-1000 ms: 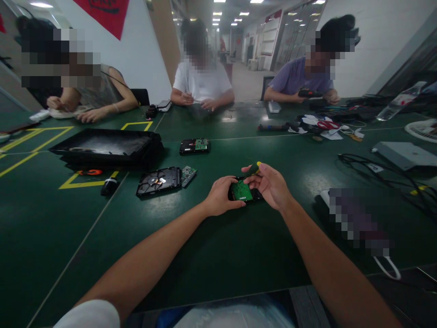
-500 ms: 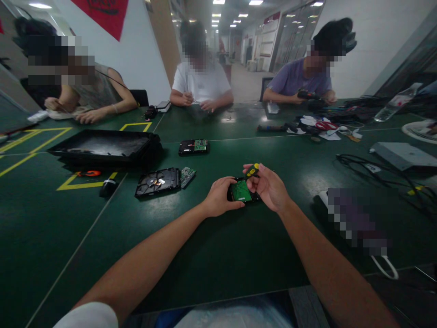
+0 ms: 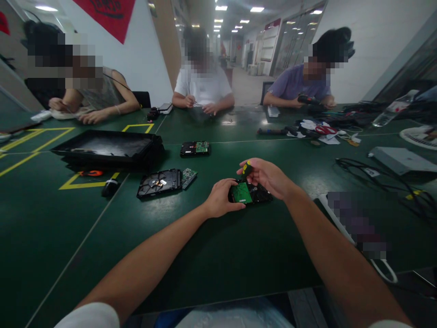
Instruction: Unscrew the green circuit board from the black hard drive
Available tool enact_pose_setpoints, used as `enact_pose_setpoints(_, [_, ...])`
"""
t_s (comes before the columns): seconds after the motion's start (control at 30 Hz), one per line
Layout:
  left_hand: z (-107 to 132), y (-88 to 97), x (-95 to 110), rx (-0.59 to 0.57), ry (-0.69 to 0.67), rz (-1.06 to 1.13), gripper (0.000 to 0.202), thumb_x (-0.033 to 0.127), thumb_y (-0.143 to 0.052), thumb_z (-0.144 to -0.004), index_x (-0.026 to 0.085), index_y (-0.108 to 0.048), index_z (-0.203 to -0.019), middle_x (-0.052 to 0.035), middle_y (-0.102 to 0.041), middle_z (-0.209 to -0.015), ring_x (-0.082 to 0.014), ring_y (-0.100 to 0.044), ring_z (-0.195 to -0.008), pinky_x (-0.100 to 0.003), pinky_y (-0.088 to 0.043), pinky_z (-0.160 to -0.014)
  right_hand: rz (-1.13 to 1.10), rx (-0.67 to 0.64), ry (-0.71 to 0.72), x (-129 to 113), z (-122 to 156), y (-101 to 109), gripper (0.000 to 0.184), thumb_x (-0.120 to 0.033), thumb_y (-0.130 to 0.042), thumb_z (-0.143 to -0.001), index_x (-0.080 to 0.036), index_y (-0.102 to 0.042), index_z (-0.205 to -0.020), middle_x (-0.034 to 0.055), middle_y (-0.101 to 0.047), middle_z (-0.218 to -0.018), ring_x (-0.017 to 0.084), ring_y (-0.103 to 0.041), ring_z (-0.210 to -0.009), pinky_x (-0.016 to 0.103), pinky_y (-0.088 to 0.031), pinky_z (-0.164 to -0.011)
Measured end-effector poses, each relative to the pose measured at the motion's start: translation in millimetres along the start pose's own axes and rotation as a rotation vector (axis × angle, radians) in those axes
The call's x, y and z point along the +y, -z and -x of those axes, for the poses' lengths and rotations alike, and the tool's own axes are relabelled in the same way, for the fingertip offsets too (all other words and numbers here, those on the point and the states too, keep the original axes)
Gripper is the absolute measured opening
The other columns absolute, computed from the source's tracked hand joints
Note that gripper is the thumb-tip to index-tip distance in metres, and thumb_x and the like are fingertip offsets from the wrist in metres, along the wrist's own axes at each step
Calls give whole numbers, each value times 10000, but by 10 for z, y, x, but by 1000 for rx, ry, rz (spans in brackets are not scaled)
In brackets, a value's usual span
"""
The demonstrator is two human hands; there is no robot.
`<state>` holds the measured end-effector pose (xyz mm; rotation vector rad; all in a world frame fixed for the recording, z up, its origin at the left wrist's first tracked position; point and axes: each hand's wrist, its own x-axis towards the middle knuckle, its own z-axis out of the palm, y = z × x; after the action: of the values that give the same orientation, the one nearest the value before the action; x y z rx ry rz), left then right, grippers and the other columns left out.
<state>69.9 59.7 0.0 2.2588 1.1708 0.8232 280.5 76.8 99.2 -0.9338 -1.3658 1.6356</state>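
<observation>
A black hard drive (image 3: pixel 262 195) lies on the dark green table with its green circuit board (image 3: pixel 241 193) facing up. My left hand (image 3: pixel 221 198) grips the drive's left end, thumb along the near edge and fingers over the far one. In my right hand (image 3: pixel 268 175) is a yellow and black screwdriver (image 3: pixel 246 170), pinched by its handle and tilted over the far side of the board. Its tip is too small to make out. Left of my hands sits an opened drive case (image 3: pixel 160 183) with a loose circuit board (image 3: pixel 189 178) beside it.
Another hard drive (image 3: pixel 195 148) lies farther back. A black tray (image 3: pixel 109 148) and a small black-and-white object (image 3: pixel 109 187) are at left. Cables (image 3: pixel 372 175), a grey metal box (image 3: pixel 404 161) and a phone (image 3: pixel 357 223) lie at right. Several people work across the table.
My right hand has shifted slightly left, and the screwdriver stands steeper over the board. More of the drive's right end shows. My left hand keeps its hold.
</observation>
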Motion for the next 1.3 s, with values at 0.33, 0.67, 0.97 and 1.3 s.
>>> enact_pose_setpoints(0.33, [-43, -56, -21, 53, 52, -20, 729, 533, -874, -715, 231, -565, -1302, -132, -583, -1433, -375, -534, -1351, -570, -433, -1128, 178, -231, -75, -257, -332, 122, 279, -425, -641, -910, -177, -762, -951, 108, -777, -1003, 188, -636, -734, 305, -493, -609])
enact_pose_setpoints(0.67, [-99, -20, -49, 43, 24, -6, 714, 505, -882, -723, 217, -563, -1292, -137, -594, -1390, -347, -547, -1317, -531, -455, -1128, 163, -196, -82, -248, -417, 273, 285, -424, -630, -915, -170, -758, -941, 115, -786, -1021, 200, -648, -755, 311, -507, -628])
enact_pose_setpoints(0.97, [-167, 10, -111, 17, 21, -18, 724, 522, -876, -727, 215, -558, -1301, -137, -583, -1394, -350, -527, -1341, -528, -451, -1139, 202, -173, -5, -257, -431, 311, 253, -358, -627, -911, -155, -776, -893, 127, -778, -1056, 190, -617, -749, 315, -480, -632])
enact_pose_setpoints(1.3, [-233, -6, -191, 30, 35, 15, 735, 515, -886, -712, 224, -558, -1302, -141, -561, -1419, -359, -501, -1363, -547, -437, -1150, 154, -192, -27, -292, -413, 344, 229, -335, -685, -908, -178, -769, -1052, 106, -751, -1038, 196, -655, -786, 329, -545, -685])
